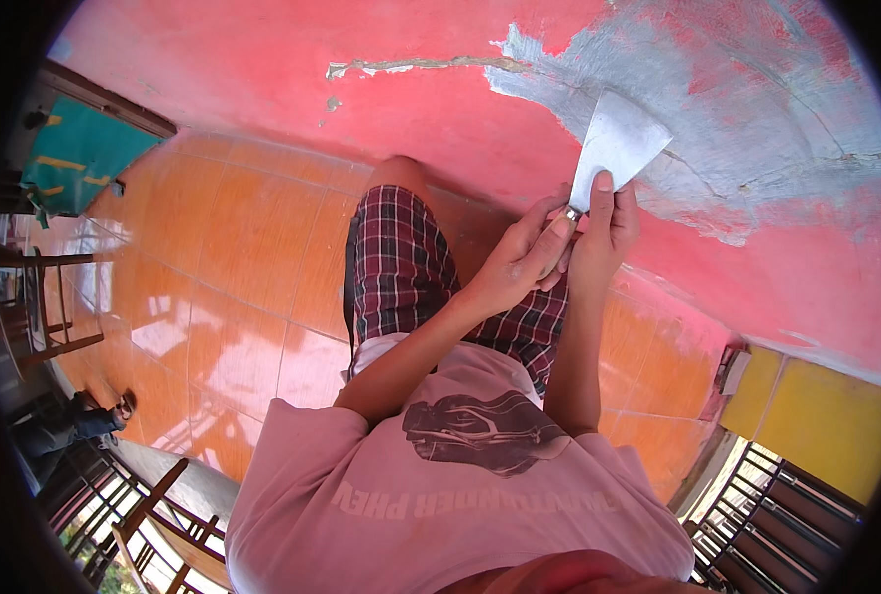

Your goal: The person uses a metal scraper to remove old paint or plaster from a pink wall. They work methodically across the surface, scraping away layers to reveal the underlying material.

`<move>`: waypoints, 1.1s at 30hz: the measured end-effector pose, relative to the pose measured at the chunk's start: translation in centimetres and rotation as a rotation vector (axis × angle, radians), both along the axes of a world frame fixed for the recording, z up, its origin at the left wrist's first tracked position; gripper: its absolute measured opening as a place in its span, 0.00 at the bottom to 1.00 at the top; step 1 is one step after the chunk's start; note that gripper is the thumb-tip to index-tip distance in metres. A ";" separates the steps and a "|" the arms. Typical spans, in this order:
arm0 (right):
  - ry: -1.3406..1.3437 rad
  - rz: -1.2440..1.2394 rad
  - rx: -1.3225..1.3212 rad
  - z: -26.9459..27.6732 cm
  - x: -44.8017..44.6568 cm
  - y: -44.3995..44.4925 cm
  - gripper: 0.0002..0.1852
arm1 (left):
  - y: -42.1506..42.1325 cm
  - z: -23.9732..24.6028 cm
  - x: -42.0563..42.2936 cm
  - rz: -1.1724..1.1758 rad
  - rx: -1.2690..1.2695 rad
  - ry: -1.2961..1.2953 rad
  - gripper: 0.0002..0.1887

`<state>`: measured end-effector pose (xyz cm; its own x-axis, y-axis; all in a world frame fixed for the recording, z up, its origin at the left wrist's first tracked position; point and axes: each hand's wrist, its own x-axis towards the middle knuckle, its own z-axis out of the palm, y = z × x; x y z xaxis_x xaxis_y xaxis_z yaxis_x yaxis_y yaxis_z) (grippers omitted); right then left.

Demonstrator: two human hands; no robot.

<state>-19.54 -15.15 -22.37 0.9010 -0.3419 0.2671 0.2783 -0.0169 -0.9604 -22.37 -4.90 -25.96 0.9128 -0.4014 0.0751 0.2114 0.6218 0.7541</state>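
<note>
A putty knife (pixel 622 137) with a broad metal blade is in both of my hands, its wide edge pointing up toward the wall. My left hand (pixel 526 256) is wrapped around its short handle. My right hand (pixel 607 223) pinches the lower blade, thumb on the face and fingers behind. Beyond the blade is the pink painted wall (pixel 426 111), with a grey bare patch (pixel 708 119) where paint is gone. Cracks run through that patch, and a longer crack (pixel 440 64) reaches left across the paint. Whether the blade touches the wall I cannot tell.
Orange floor tiles (pixel 240 245) spread around my bent legs in plaid shorts (pixel 403 260). Wooden chairs (pixel 62 312) stand at the left, near another person's foot (pixel 125 405). A teal panel (pixel 88 156) is at upper left. Yellow tiles (pixel 826 416) and a dark metal grille (pixel 774 512) lie at lower right.
</note>
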 end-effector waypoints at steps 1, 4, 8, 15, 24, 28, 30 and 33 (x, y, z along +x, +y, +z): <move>-0.041 0.004 -0.060 0.2 0.8 0.3 0.14 | 0.0 0.2 0.1 0.036 -0.041 -0.024 0.26; -0.082 0.048 -0.138 -0.1 2.7 1.3 0.13 | 0.3 -0.1 0.7 0.085 -0.074 -0.055 0.20; -0.036 0.114 -0.129 -0.8 3.9 1.7 0.14 | -0.4 -1.5 0.9 0.182 -0.109 0.008 0.15; 0.007 0.198 -0.109 0.0 4.6 3.2 0.15 | -0.9 -2.5 1.1 0.312 -0.058 -0.002 0.10; 0.035 0.179 -0.021 0.9 5.3 5.7 0.14 | 2.0 -0.7 2.0 0.365 0.096 -0.083 0.07; 0.033 0.250 0.056 0.5 5.1 5.9 0.14 | 1.9 -0.4 1.9 0.368 0.022 -0.076 0.07; 0.043 0.223 0.028 0.4 5.0 5.7 0.15 | 1.7 -0.7 2.0 0.385 0.002 -0.122 0.08; -0.020 0.248 -0.005 0.6 5.3 5.6 0.15 | 1.8 -1.2 2.7 0.405 0.032 -0.147 0.08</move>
